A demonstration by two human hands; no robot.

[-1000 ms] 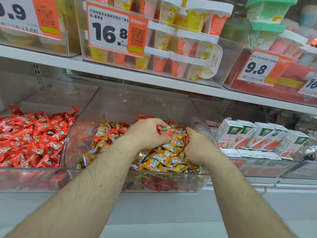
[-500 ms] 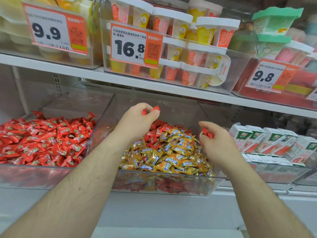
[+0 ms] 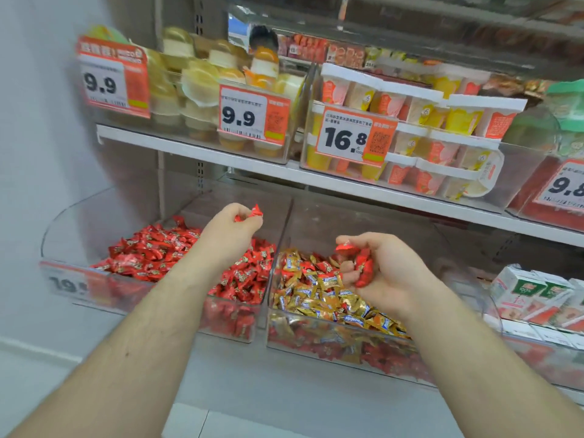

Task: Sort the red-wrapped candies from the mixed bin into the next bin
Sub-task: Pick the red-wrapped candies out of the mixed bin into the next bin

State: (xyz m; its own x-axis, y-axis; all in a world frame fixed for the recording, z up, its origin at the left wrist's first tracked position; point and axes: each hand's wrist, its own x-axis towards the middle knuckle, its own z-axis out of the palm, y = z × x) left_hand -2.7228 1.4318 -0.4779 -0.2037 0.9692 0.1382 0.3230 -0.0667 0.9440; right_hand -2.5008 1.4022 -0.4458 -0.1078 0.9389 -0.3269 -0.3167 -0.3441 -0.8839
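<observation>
Upper shelf carries clear tubs of jelly cups with price tags 9.9 and 16.8; small cartons sit to the right of the bins. The clear wall between the two bins stands between the hands.

Left hand over the red bin, fingers pinched on a red candy held above the red pile. Right hand palm-up over the mixed bin, fingers curled round a few red candies; exact count unclear, wrappers overlap and blur. Mixed bin holds mostly gold wrappers on top, red ones showing along the back edge and through the front wall lower down.

Against half a second ago: left hand has crossed from the mixed bin to the red bin, same candy in its pinch. Right hand has turned palm-up and shows more red candy than before. View has swung left, bringing a second 9.9 tag and the wall into view.

Bins rest on a white lower shelf; pale grey wall at left, shop aisle setting
</observation>
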